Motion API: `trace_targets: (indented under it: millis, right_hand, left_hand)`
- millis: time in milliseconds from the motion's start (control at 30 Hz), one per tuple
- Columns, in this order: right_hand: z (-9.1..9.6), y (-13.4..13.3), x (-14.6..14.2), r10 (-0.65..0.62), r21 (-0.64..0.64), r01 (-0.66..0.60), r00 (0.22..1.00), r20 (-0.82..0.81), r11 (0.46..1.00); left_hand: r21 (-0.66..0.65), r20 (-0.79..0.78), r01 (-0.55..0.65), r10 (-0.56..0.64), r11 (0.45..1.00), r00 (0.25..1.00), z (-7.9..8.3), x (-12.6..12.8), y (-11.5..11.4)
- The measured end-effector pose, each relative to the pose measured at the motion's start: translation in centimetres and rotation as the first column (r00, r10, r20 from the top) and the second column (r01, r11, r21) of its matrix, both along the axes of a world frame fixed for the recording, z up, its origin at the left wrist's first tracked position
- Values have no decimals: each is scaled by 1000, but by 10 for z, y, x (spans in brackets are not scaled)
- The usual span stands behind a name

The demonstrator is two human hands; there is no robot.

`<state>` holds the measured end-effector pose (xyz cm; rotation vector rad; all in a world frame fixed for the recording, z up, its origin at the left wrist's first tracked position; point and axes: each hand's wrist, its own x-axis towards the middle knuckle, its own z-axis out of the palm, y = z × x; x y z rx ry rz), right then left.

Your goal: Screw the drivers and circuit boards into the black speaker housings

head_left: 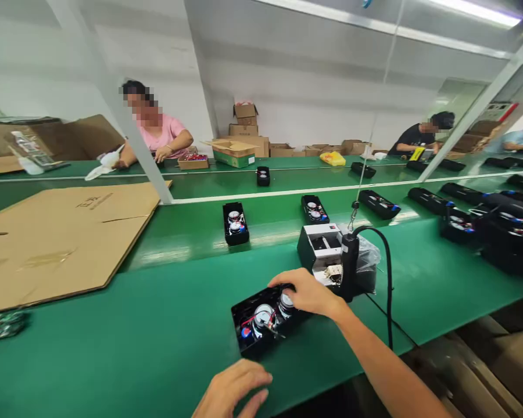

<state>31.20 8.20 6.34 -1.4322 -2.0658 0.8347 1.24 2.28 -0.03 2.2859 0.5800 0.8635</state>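
An open black speaker housing [261, 325] with two round silver drivers and red and blue wires lies on the green bench near me. My right hand [307, 292] rests over its far right end, fingers curled on the rim by the right driver. My left hand [230, 392] lies on the bench just in front of the housing, fingers loosely bent, holding nothing I can see. Right behind the housing stands a soldering station [325, 249] with a black iron [348, 264] parked upright and its cable looping down.
A flattened cardboard sheet [61, 238] covers the left bench. Two more open housings [235, 223] [314, 209] ride the green conveyor [192, 232]. Several black units [497, 223] crowd the right. People sit across the line, one in a pink shirt [159, 136]. Boxes [244, 130] are stacked behind.
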Motion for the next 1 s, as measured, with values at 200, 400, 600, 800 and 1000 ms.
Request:
trace_targets:
  millis: [200,400,600,800,1000]
  right_hand:
    - [-7,-63,13,-1,-60,5,997,78,998]
    - [-42,-78,-25,-147,11,148,984,-101,989]
    - [-48,-56,-34,-428,-183,388,776,-463,903]
    - [-43,-53,-32,-308,-48,328,811,-497,943]
    - [-37,-60,-29,69,195,-15,959,-276,981]
  left_hand:
    - [82,2,-301,302,950,953,16,2,21]
    - [-12,-132,-254,250,967,959,23,24,30]
    - [-76,-113,-271,262,960,958,26,31,28]
    - [-207,-50,-322,319,924,946,16,28,31]
    - [-165,76,-263,278,950,957,3,26,39]
